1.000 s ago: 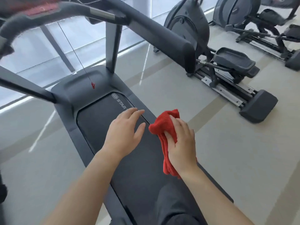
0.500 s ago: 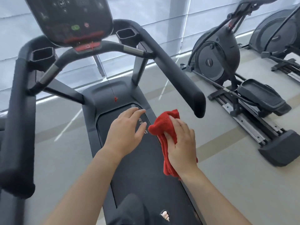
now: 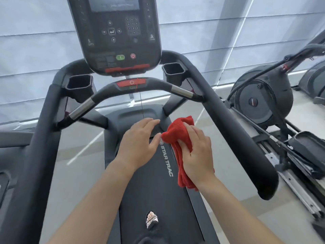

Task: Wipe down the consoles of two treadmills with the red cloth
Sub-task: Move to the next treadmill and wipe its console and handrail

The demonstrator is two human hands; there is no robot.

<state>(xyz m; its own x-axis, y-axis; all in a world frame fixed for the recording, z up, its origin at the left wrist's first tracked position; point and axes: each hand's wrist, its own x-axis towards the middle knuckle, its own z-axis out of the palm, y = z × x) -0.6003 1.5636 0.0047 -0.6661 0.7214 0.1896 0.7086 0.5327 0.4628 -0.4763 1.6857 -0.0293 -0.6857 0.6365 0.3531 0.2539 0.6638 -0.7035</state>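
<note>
Standing on a treadmill belt (image 3: 158,199), a person looks down at both bare hands held out at waist height, with the console (image 3: 116,34) rising just ahead and above them. The right hand (image 3: 197,152) is closed around a bunched red cloth (image 3: 177,136), fingers wrapped over it so that folds spill out above and below the fist. The left hand (image 3: 139,141) is empty, fingers loosely spread and relaxed, its fingertips just beside the cloth's upper corner without gripping it. The two hands sit close together, well short of the console.

Judging by this, the wiping has not begun on this machine: the cloth touches no part of the console, whose dark screen, keypad, green button and red stop button all lie untouched for now. Whether another treadmill has been cleaned cannot be told. An elliptical trainer (image 3: 263,101) stands to the right.

Two square cup holders flank the console, the left cup holder (image 3: 80,84) and the right cup holder (image 3: 174,71). Both look empty, though their bottoms are in shadow.
</note>
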